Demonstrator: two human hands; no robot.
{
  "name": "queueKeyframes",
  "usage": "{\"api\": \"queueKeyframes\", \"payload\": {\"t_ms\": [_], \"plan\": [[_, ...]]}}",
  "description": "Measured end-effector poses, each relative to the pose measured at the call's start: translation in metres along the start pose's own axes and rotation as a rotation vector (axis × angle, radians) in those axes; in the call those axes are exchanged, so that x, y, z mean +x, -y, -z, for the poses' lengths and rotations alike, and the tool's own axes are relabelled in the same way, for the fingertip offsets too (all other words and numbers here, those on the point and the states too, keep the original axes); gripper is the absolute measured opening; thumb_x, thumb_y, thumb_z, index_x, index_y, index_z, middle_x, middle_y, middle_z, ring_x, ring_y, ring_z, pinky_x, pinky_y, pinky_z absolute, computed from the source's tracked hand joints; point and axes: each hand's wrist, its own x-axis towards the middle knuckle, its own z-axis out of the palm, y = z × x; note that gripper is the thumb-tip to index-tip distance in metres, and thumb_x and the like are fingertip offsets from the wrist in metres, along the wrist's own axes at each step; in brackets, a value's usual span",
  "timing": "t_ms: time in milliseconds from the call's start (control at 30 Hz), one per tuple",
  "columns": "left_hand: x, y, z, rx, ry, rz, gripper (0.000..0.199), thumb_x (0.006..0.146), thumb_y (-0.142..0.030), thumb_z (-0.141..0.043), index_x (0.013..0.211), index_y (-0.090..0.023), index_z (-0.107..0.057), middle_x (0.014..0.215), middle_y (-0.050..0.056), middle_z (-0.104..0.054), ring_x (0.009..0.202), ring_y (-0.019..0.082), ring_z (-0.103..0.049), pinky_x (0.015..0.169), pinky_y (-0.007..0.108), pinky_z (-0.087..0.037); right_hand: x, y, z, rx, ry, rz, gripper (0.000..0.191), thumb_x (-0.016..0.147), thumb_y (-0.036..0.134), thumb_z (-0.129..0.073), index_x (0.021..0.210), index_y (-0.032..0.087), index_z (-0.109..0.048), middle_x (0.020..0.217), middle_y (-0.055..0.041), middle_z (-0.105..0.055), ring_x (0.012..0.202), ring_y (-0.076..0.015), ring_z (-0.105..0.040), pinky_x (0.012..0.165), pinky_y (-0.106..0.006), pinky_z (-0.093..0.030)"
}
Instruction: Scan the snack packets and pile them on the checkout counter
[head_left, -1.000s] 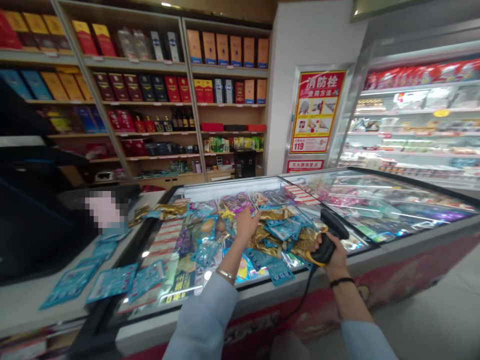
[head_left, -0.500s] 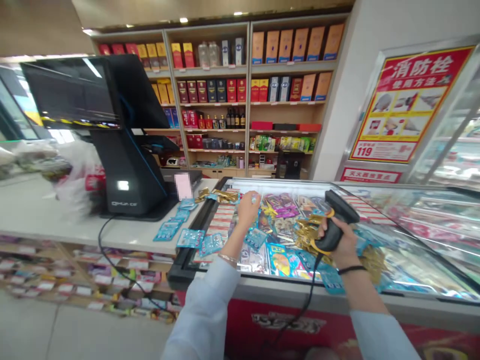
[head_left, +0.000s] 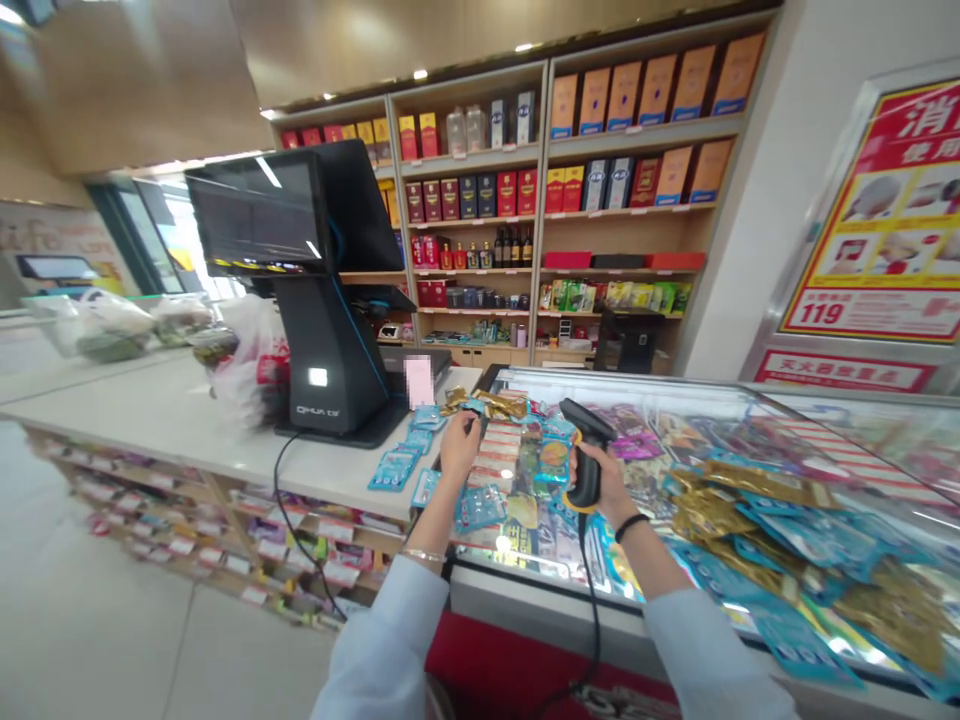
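Observation:
My right hand [head_left: 611,485] grips a black barcode scanner [head_left: 586,425] with yellow trim by its handle, above the freezer's glass top. Its cord hangs down over the freezer front. My left hand [head_left: 457,450] is over the freezer's left edge, its fingers curled together; what they hold, if anything, is hidden. Near it a blue packet [head_left: 481,507] lies on the glass, and more blue packets [head_left: 395,468] lie on the counter. Gold packets [head_left: 502,404] lie just beyond my left hand. A large heap of gold and blue packets [head_left: 787,520] covers the right part of the glass.
A black point-of-sale terminal [head_left: 330,340] stands on the white counter [head_left: 150,385], beside a plastic bag [head_left: 251,365]. The chest freezer [head_left: 517,605] has packaged goods under its glass. Shelves [head_left: 480,215] with boxes and bottles line the back wall.
My view has turned left. My left hand has moved left and nearer, to the freezer's edge. My right hand has carried the scanner left, away from the packet heap.

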Motion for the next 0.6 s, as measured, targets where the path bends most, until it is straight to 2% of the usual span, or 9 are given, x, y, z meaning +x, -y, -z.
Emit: {"api": "queueKeyframes", "payload": {"t_ms": [133, 267, 367, 467, 600], "plan": [[-0.003, 0.024, -0.004, 0.024, 0.065, 0.016, 0.021, 0.084, -0.025, -0.048, 0.097, -0.019, -0.063, 0.103, 0.007, -0.070, 0.101, 0.020, -0.064, 0.092, 0.035, -0.047, 0.018, -0.027, -0.006, -0.021, -0.016, -0.057, 0.028, 0.060, 0.038, -0.074, 0.068, 0.018, -0.057, 0.049, 0.0028, -0.057, 0.033, -0.0116, -0.051, 0.032, -0.022, -0.041], [0.002, 0.038, -0.008, 0.060, 0.129, -0.005, 0.019, 0.084, -0.023, -0.048, 0.095, -0.019, -0.063, 0.099, 0.006, -0.070, 0.097, 0.019, -0.065, 0.087, 0.032, -0.048, 0.020, -0.045, -0.013, 0.009, -0.024, -0.107, 0.029, 0.060, 0.038, -0.074, 0.073, 0.018, -0.057, 0.049, 0.0035, -0.057, 0.033, -0.0112, -0.050, 0.031, -0.021, -0.040], [0.018, 0.044, -0.001, 0.185, 0.033, 0.004, 0.021, 0.085, -0.021, -0.046, 0.099, -0.019, -0.061, 0.102, 0.007, -0.069, 0.100, 0.019, -0.063, 0.089, 0.031, -0.047, 0.017, -0.052, -0.018, 0.002, -0.034, -0.174, 0.029, 0.060, 0.037, -0.073, 0.074, 0.018, -0.057, 0.049, 0.0034, -0.057, 0.034, -0.0116, -0.051, 0.031, -0.022, -0.040], [0.037, 0.049, 0.011, 0.437, -0.110, 0.108, 0.026, 0.085, -0.020, -0.044, 0.105, -0.015, -0.060, 0.107, 0.012, -0.067, 0.105, 0.024, -0.061, 0.091, 0.034, -0.045, 0.015, -0.055, -0.020, 0.002, -0.035, -0.185, 0.030, 0.061, 0.037, -0.073, 0.077, 0.019, -0.057, 0.050, 0.0040, -0.057, 0.034, -0.0116, -0.050, 0.031, -0.022, -0.041], [0.052, 0.062, 0.020, 0.713, -0.183, 0.249, 0.032, 0.085, -0.018, -0.043, 0.112, -0.009, -0.058, 0.112, 0.019, -0.063, 0.109, 0.030, -0.057, 0.089, 0.040, -0.045, 0.014, -0.056, -0.021, 0.015, -0.057, -0.207, 0.029, 0.061, 0.038, -0.072, 0.078, 0.019, -0.056, 0.050, 0.0047, -0.056, 0.034, -0.0117, -0.050, 0.031, -0.023, -0.041]]}}
